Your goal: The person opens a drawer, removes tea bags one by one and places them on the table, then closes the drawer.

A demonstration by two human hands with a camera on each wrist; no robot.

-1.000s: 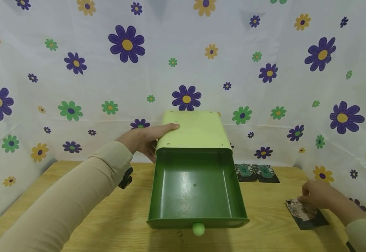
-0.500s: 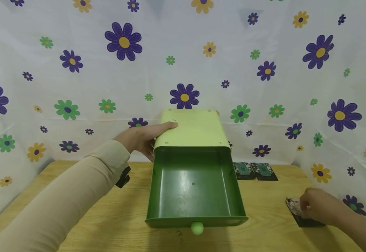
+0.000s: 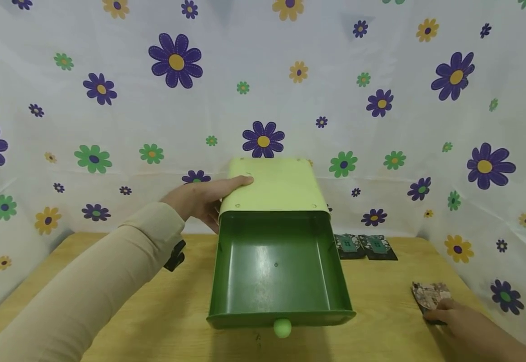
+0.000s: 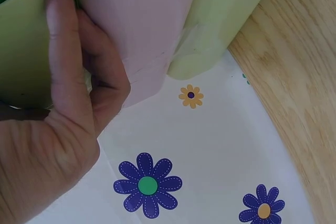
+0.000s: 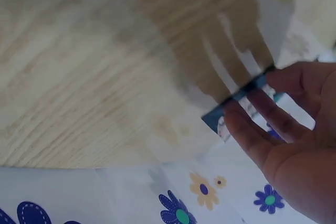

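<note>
A small drawer unit (image 3: 274, 183) with a light yellow-green top stands mid-table, its dark green drawer (image 3: 274, 286) pulled out and bare inside. My left hand (image 3: 199, 198) grips the casing at its upper left, thumb on top. In the left wrist view, fingers bend round the casing's edge, beside a pink tier (image 4: 139, 24). Over to the right, my right hand (image 3: 468, 329) pinches the near edge of a flat patterned packet (image 3: 430, 294). The right wrist view shows thumb and fingers at the packet's dark edge (image 5: 215, 116); much of the packet is hidden by the hand.
Two dark packets with green labels (image 3: 376, 246) lie at the back of the table, right of the unit. A black object (image 3: 175, 256) is partly covered by the left sleeve. Flowered cloth (image 3: 122, 100) hangs behind and along both sides. A round knob (image 3: 283, 328) sticks out in front.
My right hand has moved from on top of the patterned packet to its near edge, uncovering the printed part. The left hand keeps its grip; the view has shifted slightly.
</note>
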